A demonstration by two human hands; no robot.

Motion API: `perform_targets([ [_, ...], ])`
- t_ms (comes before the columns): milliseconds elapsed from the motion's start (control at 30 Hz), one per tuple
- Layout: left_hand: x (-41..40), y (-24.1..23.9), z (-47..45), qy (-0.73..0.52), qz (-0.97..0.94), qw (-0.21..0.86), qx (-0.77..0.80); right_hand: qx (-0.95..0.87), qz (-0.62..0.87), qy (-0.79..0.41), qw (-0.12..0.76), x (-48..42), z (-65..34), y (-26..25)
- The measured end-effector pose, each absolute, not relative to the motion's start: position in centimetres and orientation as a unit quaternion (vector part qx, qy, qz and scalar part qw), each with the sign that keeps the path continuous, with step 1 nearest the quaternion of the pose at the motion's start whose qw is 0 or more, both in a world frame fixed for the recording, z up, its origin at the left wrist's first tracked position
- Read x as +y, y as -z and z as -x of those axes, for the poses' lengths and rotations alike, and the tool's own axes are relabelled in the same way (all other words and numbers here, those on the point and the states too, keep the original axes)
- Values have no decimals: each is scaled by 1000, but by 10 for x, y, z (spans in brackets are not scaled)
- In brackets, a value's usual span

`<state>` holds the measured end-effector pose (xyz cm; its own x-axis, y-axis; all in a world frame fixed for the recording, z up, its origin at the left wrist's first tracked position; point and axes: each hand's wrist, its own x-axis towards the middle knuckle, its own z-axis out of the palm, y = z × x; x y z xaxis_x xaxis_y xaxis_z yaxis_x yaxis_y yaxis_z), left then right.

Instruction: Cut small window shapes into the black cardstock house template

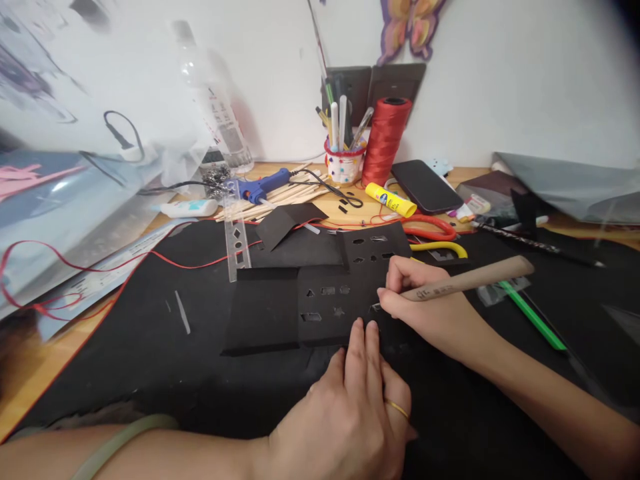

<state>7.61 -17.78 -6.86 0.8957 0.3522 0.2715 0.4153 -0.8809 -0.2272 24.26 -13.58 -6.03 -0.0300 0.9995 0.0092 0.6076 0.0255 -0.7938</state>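
A black card sheet (320,293) with several small cut-out shapes lies on a black mat (150,347). My right hand (425,303) grips a tan craft knife (470,279) like a pen, its tip touching the sheet near a cut-out. My left hand (355,407), with a gold ring, lies flat with fingers together and stretched out, pressing down the sheet's near edge just below the knife tip.
A clear stencil ruler (235,230), blue glue gun (263,187), wooden sticks (285,195), pen cup (343,157), red thread spool (385,140), glue stick (390,200), phone (425,187), red scissors (430,228) and green pen (533,317) surround the sheet. Red string (75,267) trails left.
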Motion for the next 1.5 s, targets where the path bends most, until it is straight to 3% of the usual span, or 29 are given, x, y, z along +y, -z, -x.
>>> perform_targets([
  [200, -166, 58, -76, 132, 966, 44, -219, -671, 620, -294, 282, -134, -243, 58],
  [400, -160, 53, -80, 93, 969, 18, -230, -693, 607, -286, 263, -132, -244, 57],
  [900, -170, 56, -79, 20, 979, 91, -183, -718, 582, -298, 239, -125, -242, 53],
  [1500, -171, 61, -77, 52, 975, 94, -197, -719, 582, -288, 248, -127, -243, 56],
])
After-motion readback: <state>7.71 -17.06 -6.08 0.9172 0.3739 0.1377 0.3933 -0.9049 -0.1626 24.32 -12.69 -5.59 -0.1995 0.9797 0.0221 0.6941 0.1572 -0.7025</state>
